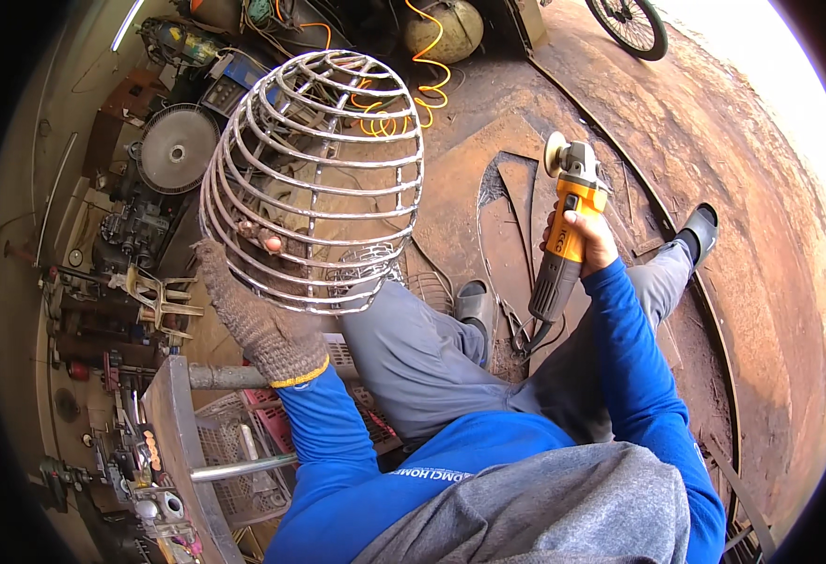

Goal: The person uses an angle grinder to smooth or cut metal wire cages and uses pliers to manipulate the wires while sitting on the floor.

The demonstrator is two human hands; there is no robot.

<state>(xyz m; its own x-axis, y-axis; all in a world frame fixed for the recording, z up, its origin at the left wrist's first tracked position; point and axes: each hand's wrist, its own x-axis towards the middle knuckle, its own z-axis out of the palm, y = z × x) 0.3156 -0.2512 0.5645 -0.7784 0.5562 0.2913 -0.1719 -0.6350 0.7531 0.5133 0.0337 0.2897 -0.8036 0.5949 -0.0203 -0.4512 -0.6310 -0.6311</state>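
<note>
My left hand (pixel 260 315), in a worn brown knit glove with a yellow cuff, grips a cage of welded metal rods (pixel 314 179) by its lower left side. The cage is rounded, with several hoops joined by cross rods, and is held up in the air. A bare fingertip pokes out of the glove between the hoops. My bare right hand (pixel 590 240) is wrapped round the body of a yellow and grey angle grinder (pixel 568 242). The grinder stands nearly upright, its pale disc (pixel 556 154) at the top left, apart from the cage.
A round fan guard (pixel 178 148), a blue machine (pixel 234 83) and assorted parts crowd the left. An orange coiled hose (pixel 429 94) runs by a tank (pixel 444 30). Cut metal plate (pixel 511 202) lies on the floor. Plastic crates (pixel 229 428) stand beside my left arm. A bicycle wheel (pixel 631 23) shows far right.
</note>
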